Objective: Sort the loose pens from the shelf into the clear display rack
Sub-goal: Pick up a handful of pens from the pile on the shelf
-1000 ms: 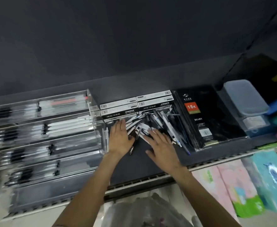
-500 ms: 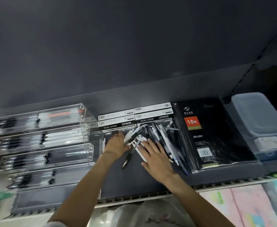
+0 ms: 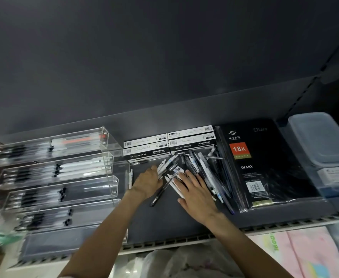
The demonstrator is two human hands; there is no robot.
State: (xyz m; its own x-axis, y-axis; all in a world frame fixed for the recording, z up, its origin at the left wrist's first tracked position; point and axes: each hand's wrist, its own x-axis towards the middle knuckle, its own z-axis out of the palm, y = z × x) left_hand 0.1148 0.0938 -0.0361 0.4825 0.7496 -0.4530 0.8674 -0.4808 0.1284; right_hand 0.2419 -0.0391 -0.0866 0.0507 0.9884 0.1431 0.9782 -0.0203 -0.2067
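While raking through loose pens (image 3: 192, 167) piled mid-shelf: left hand (image 3: 147, 182) curled around few pens, right hand (image 3: 194, 189) flat, fingers straight, pinning heap. Clear display rack (image 3: 56, 177) waiting just left.

Clear, glossy acrylic in the display rack (image 3: 112, 178), off to the left of the left hand (image 3: 147, 182). Smooth plastic barrels, black, white and see-through, on the loose pens (image 3: 196, 167) under the flat right hand (image 3: 194, 194); matt dark shelf (image 3: 164, 223) beneath. Right of that hand, shiny plastic wrap over the black diary (image 3: 264, 169); beyond the fingertips, printed cardboard pen boxes (image 3: 168, 143).
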